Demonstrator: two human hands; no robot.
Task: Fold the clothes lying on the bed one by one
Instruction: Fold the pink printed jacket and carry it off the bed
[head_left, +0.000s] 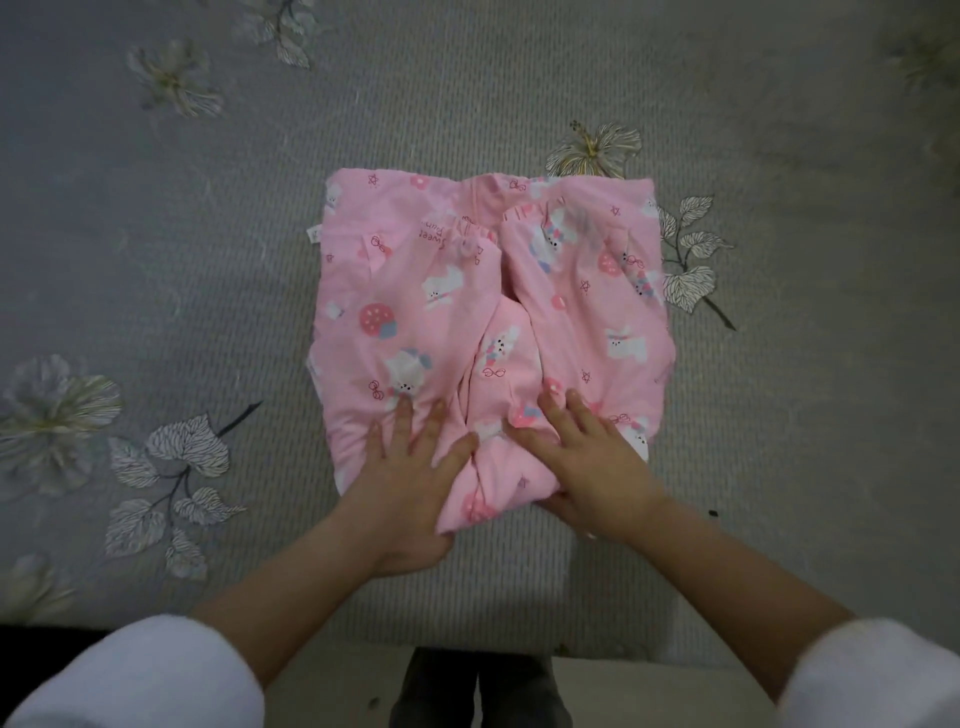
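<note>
A pink garment (483, 312) printed with white animals and strawberries lies partly folded on the bed, its two sides turned in toward the middle. My left hand (410, 473) rests on its near left edge with fingers spread on top and the thumb tucked under the fabric. On the near right edge, my right hand (587, 462) lies the same way, fingers on top and thumb beneath. A bunched fold of the cloth sits between the two hands.
The grey bedsheet (208, 260) with flower and leaf prints spreads out on all sides of the garment. The bed's near edge (467, 644) runs just below my forearms, with my legs and the floor beyond it.
</note>
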